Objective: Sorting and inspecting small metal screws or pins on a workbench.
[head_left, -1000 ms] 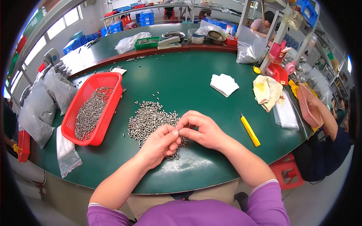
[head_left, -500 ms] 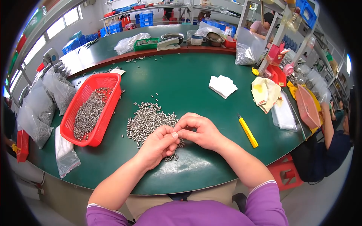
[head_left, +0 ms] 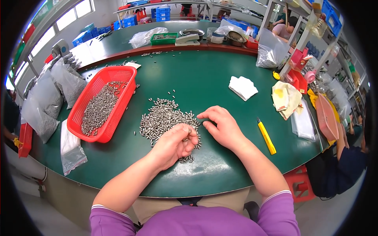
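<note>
Left hand: the fingers of the left hand [head_left: 173,146] are curled in toward the thumb; whether anything is gripped inside cannot be told.
Right hand: the thumb and first finger of the right hand [head_left: 223,128] are held apart, near the pile's right edge; whether the pile is touched cannot be told.
Hidden part: the pile's lower right is covered by the left hand; some bits are seen below it.
Cut off: the purple shirt [head_left: 201,222] is cut by the lower edge of the view.
Metal bits: the pile of metal bits [head_left: 163,116] is heaped mid-counter [head_left: 224,177]; small, shiny, silver-grey bits are jumbled, with dark bands.
Red basket: more bits are held in the red basket [head_left: 121,108], left of the pile.
</note>
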{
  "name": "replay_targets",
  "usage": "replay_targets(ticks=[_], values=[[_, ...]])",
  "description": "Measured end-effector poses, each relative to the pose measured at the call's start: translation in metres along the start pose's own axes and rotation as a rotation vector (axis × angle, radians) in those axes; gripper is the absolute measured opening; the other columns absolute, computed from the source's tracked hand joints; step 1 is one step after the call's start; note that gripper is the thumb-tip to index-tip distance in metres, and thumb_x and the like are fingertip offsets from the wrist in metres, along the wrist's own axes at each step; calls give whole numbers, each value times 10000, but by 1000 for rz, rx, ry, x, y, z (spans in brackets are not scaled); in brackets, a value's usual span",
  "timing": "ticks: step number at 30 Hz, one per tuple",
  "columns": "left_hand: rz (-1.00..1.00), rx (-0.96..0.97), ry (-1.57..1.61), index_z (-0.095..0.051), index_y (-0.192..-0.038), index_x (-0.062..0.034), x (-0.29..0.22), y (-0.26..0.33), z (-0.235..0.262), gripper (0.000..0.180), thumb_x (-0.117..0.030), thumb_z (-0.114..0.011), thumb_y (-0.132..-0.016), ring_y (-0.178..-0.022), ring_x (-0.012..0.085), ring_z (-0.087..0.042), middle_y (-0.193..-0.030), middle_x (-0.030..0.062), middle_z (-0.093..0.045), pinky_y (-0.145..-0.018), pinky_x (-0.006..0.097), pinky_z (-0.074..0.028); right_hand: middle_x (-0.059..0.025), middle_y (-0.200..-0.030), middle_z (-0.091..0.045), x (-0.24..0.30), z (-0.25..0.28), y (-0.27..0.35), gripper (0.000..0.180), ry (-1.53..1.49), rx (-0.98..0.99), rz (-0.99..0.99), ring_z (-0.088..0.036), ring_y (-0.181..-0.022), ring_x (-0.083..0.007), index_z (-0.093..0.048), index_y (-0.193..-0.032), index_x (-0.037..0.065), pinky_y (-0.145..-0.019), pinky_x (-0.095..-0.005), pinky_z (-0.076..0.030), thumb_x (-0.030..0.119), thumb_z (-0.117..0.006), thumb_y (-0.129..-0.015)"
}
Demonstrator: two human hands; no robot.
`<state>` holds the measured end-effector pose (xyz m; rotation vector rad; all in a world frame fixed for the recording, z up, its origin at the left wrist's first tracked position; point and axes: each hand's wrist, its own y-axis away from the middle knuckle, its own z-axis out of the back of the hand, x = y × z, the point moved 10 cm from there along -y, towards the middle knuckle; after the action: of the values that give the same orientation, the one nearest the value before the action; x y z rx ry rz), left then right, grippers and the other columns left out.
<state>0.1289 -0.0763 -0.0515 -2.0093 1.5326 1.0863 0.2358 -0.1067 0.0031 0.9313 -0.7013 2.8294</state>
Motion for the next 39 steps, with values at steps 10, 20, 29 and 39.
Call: replay_targets(ticks=[10,20,29,39], values=[[-20,-93,31,-504,-976,-43,-5,1,4,195,-180,-374,-927,-622,103,-428,-845,57,-532,-517,217,-356,-71,-945,-543,2,-7,1,136,97,73,0,-529,-949,-272,-611,-871,102,-812,-368,-452,98,-637,-737],[10,-105,-50,-480,-937,-41,-1,-1,3,92,-118,-441,-904,-586,74,-419,-812,44,-529,-466,192,-333,-56,-913,-532,3,-10,2,96,-122,112,-22,-542,-837,-193,-597,-861,67,-726,-298,-459,102,-641,-783],[2,-59,-69,-485,-940,-62,-2,2,0,131,-189,-502,-908,-616,49,-453,-799,3,-540,-515,190,-383,-39,-930,-537,13,-18,3,105,-647,174,-87,-554,-824,-116,-619,-912,45,-728,-242,-459,122,-609,-842],[8,-65,-117,-484,-957,-65,0,2,-1,159,-220,-470,-924,-612,65,-467,-806,12,-546,-513,202,-381,-36,-940,-556,21,-17,4,94,-619,185,-37,-555,-864,-125,-632,-921,32,-770,-242,-456,61,-586,-844]])
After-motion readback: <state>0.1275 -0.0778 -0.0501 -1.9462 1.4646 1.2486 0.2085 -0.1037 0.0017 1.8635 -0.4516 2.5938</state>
